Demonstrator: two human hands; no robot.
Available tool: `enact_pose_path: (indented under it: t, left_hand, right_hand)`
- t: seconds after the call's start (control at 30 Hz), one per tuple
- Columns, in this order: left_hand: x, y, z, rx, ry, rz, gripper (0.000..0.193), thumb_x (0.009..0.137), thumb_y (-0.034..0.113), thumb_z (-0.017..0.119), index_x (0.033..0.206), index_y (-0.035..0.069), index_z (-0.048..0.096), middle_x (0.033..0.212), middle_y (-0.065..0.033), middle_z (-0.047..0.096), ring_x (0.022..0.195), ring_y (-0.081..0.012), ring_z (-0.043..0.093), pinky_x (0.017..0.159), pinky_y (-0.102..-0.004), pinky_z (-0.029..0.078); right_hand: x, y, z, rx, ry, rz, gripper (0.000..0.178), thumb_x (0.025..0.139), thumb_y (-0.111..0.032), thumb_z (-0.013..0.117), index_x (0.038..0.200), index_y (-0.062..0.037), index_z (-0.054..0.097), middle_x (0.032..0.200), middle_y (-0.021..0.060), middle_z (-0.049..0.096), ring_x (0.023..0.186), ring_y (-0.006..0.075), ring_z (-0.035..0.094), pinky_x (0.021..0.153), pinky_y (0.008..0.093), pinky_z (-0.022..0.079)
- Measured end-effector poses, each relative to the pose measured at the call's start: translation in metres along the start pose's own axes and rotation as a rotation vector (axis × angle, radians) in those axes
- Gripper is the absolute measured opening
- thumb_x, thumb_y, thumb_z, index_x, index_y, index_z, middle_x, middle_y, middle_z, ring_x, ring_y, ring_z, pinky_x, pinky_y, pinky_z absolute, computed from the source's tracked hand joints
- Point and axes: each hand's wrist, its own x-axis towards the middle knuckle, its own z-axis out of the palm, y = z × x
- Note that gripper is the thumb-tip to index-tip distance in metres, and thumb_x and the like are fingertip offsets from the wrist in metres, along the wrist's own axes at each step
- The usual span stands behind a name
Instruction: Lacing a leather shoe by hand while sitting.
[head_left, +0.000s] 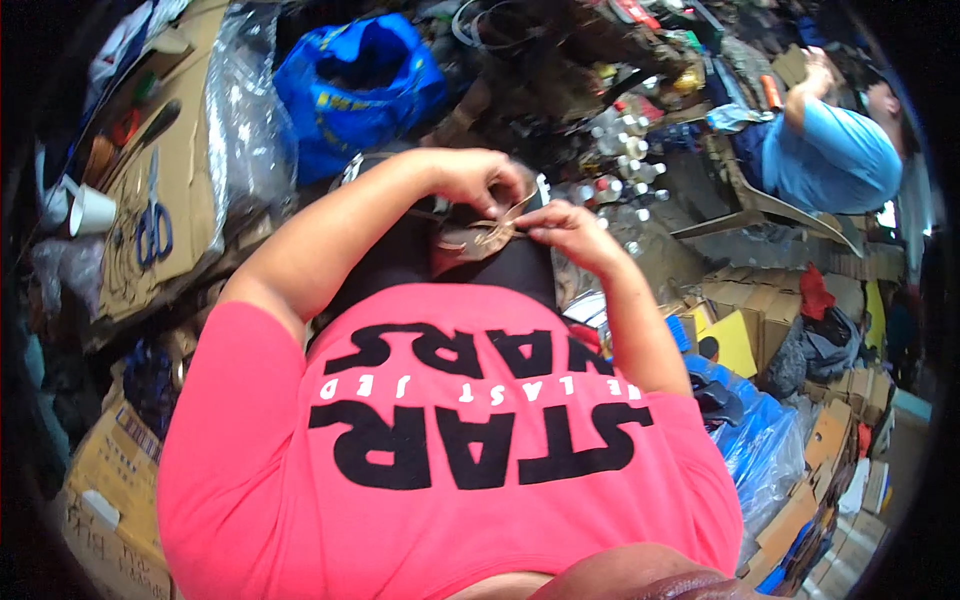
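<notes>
Over my dark-trousered lap is a tan-brown piece with thin strips; it resembles a strappy sandal or shoe upper, but its exact kind is unclear. My left hand bends over its far side, thumb and fingers closed on a thin strip. From the other side, my right hand pinches the piece's near-right edge between thumb and fingertips. The two hands are close together, a short gap apart. The underside of the piece is hidden against my legs.
Blue-handled scissors lie on cardboard at left, near a white cup. Ahead stands a blue bag. Several bottles and a wooden frame are at right, where another person sits. Stacked cardboard lies nearer.
</notes>
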Motion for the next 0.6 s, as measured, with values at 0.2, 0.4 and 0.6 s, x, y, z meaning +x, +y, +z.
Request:
enact_pose_path:
  t: [0.2,0.4,0.6]
  left_hand:
    - [-0.004,0.004,0.007,0.095,0.113,-0.056,0.041,0.065,0.009,0.077,0.104,0.01,0.065,0.098,-0.0119,0.055,0.096,-0.0285,0.055,0.086,-0.037,0.044]
    - [-0.008,0.004,0.013,0.065,0.181,-0.072,0.044,0.063,0.005,0.078,0.105,0.01,0.066,0.1,-0.0091,0.056,0.098,-0.0254,0.056,0.087,-0.0345,0.045]
    - [-0.007,0.004,0.01,0.019,0.189,-0.127,0.041,0.062,0.004,0.078,0.102,0.01,0.067,0.097,-0.0088,0.057,0.095,-0.0242,0.057,0.083,-0.034,0.046]
  right_hand:
    - [0.003,0.019,0.001,0.13,-0.058,-0.07,0.026,0.083,-0.009,0.063,0.107,-0.0113,0.07,0.091,0.0035,0.059,0.092,0.0164,0.052,0.086,0.0288,0.04]
    - [0.001,0.025,0.008,0.203,-0.022,-0.052,0.025,0.082,-0.009,0.064,0.106,-0.0101,0.07,0.091,0.0023,0.06,0.092,0.0143,0.052,0.086,0.0269,0.039]
    - [0.005,0.012,0.032,0.217,0.157,-0.021,0.019,0.081,-0.007,0.068,0.099,-0.0073,0.071,0.085,0.0011,0.06,0.081,0.0127,0.055,0.076,0.0262,0.044]
